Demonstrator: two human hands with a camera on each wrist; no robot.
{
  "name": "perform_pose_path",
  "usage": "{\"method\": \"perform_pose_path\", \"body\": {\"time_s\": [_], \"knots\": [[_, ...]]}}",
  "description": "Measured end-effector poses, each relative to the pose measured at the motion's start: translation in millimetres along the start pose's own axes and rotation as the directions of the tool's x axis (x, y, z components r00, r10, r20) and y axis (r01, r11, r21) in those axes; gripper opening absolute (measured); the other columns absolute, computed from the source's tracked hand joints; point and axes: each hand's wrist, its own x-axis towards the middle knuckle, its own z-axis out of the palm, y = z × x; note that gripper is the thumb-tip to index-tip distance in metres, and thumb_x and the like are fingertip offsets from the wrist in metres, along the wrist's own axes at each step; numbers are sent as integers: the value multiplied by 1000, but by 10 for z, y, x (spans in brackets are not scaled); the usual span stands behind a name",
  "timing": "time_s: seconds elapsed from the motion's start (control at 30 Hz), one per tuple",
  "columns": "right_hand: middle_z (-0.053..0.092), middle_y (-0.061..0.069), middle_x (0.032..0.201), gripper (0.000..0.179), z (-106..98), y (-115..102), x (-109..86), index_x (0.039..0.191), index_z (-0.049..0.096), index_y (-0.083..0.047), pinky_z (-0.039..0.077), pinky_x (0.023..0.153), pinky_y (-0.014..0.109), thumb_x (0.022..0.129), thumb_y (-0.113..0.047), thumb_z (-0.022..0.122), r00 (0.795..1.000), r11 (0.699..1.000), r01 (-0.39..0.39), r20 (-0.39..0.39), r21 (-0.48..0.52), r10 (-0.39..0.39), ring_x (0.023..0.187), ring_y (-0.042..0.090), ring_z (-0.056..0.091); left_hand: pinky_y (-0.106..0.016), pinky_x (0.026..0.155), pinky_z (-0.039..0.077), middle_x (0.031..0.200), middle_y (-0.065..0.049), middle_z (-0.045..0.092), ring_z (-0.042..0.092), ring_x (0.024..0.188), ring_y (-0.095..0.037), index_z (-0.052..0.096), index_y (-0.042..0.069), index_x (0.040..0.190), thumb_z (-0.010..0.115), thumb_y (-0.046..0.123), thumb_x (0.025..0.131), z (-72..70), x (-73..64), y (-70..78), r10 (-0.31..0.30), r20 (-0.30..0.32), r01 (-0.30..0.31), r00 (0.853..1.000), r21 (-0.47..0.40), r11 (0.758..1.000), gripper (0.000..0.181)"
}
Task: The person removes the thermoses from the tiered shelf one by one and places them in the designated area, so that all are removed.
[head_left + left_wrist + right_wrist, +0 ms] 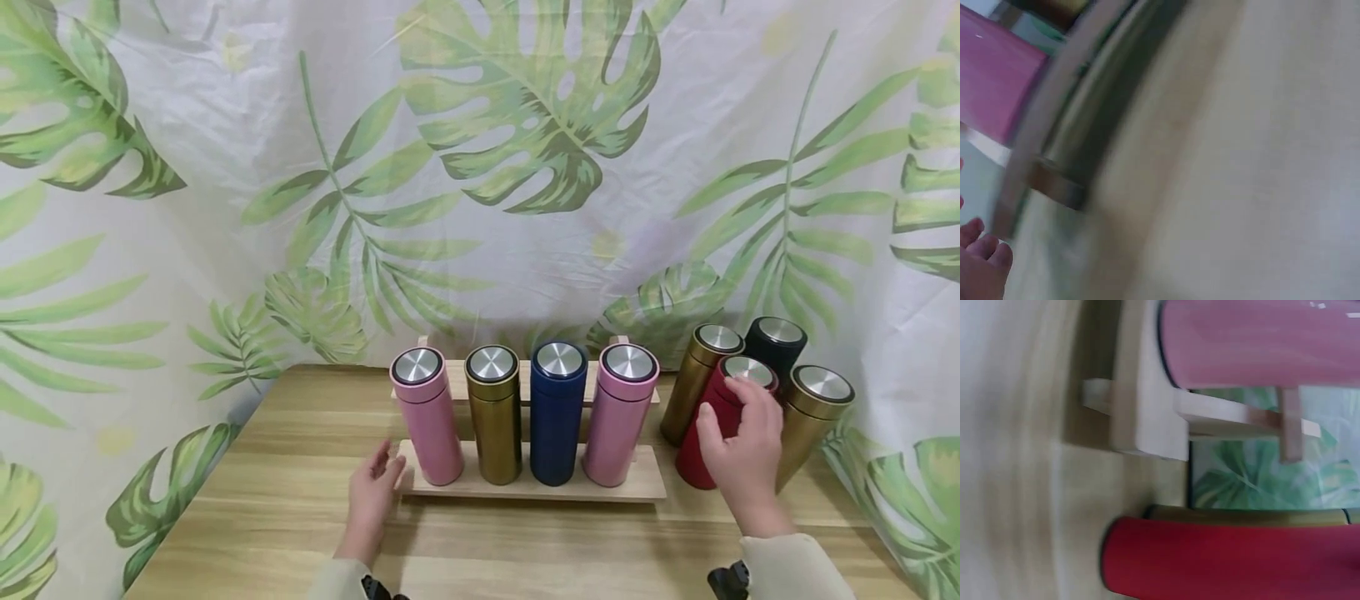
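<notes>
My right hand (746, 450) is at the red vacuum flask (697, 454), thumb and fingers spread in front of its upper part. Beside the left end of a wooden rack (540, 490), my left hand (371, 492) is held with relaxed fingers and nothing in it. Standing in a row on the rack are a pink flask (431, 425), a gold flask (495, 425), a blue flask (557, 425) and a second pink flask (618, 425). In the right wrist view, the red flask (1229, 559) stands on the table beside the rack, with the hand out of sight.
Around the red flask stand a gold flask (686, 392) behind left, a black flask (780, 346) behind right and another gold flask (817, 417) to its right. The wooden table (525, 550) ends at a leaf-patterned curtain (480, 208).
</notes>
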Motion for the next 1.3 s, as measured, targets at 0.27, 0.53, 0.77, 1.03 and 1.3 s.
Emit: {"method": "perform_pose_path", "body": {"time_s": [0.27,0.53,0.77,1.03,1.3], "knots": [[56,26,112,33,68,-24,-325,106,57,9,24,102,11,74,3,59,988,999,-11,152,30,6,104,38,46,-20,100,38,141,-15,42,39,130,-27,42,1,137,55,11,93,-93,123,654,186,-87,-196,979,-115,974,47],[57,21,116,31,147,74,-617,112,58,3,26,85,1,82,1,61,898,956,-288,331,-55,290,103,28,49,-15,94,43,127,-3,56,51,114,-7,46,1,134,53,13,94,64,189,1158,352,-19,-346,936,-249,905,42],[54,19,124,31,254,123,-801,119,57,0,36,90,15,90,-13,57,759,871,-470,438,-142,481,115,30,48,-18,85,49,108,10,64,58,100,-4,48,-7,129,53,13,94,103,161,1257,462,6,-418,887,-416,808,40],[58,21,119,29,377,119,-968,116,59,3,42,84,12,90,-9,56,699,830,-532,467,-166,542,109,32,54,-17,86,48,109,6,66,60,102,-6,61,9,118,65,-3,82,131,128,1261,584,87,-472,807,-501,726,38],[58,27,114,28,428,131,-1075,114,58,10,31,77,-3,89,-2,54,707,812,-574,438,-103,555,109,37,53,-18,81,51,110,5,64,60,99,-7,50,-6,125,69,-14,71,75,130,1279,599,163,-498,784,-410,764,58]]}}
